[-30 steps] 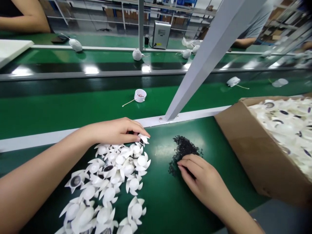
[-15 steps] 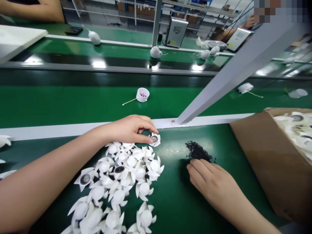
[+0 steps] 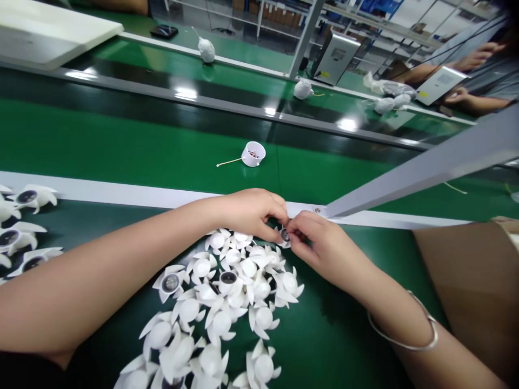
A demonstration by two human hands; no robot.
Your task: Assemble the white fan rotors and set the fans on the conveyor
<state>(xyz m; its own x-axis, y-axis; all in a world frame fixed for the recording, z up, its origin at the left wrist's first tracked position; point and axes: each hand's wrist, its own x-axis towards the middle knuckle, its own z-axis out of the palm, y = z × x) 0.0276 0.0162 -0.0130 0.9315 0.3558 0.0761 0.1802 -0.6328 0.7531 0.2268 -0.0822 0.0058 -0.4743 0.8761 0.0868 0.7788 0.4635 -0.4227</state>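
My left hand (image 3: 251, 213) and my right hand (image 3: 320, 243) meet above a green mat (image 3: 348, 292). Between their fingertips is a small white petalled plastic piece (image 3: 284, 236) with a dark centre, mostly hidden by my fingers. Just below lies a loose pile of similar white petalled pieces (image 3: 233, 286), some showing dark round centres. My left hand's fingers nearly touch the pile. A thin metal bangle (image 3: 405, 329) circles my right wrist. The black granules are out of sight, perhaps behind my right arm.
A white rail (image 3: 121, 194) edges the mat, with a green belt beyond holding a small white cup (image 3: 253, 154) and a thin stick. More petalled pieces (image 3: 28, 232) lie far left. A grey beam (image 3: 421, 167) crosses at right above a cardboard box (image 3: 474, 286). A co-worker's hands (image 3: 458, 81) show far right.
My right hand has moved from the black granules to join my left at the small piece. The view has swung, leaving the granules unseen and the box contents out of view.
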